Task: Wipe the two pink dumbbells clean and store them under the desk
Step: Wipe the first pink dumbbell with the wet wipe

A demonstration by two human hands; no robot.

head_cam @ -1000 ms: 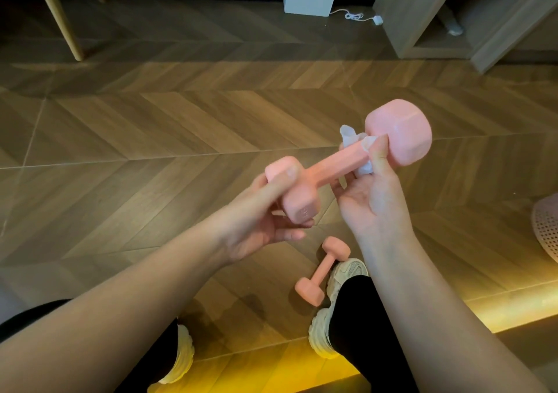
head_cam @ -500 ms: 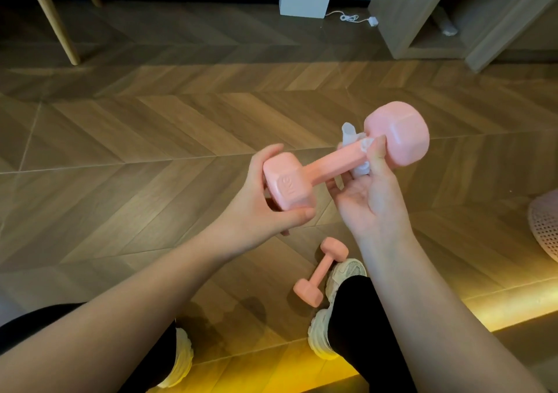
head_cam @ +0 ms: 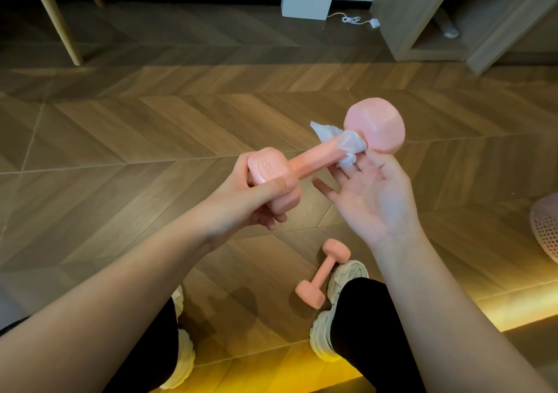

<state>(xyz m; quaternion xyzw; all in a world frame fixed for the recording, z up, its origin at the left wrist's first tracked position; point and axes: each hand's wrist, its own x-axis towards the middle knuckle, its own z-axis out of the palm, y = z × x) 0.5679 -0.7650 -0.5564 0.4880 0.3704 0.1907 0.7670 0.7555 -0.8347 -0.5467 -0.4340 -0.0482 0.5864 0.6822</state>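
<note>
Two pink dumbbells: left hand grips one dumbbell; right hand, palm open, fingers pressing a white wipe to its handle; second dumbbell on the floor beside a shoe.

Dim, warm indoor light. Brown herringbone wood floor carries broad soft sheen band beyond both hands. Strong yellow glow strip along floor below and behind wrists, near bottom edge. Soft shadow patch on floor beneath left forearm. Wide-angle bending at frame edges; forearms stretched. Slight softness overall, far corners dark.
</note>
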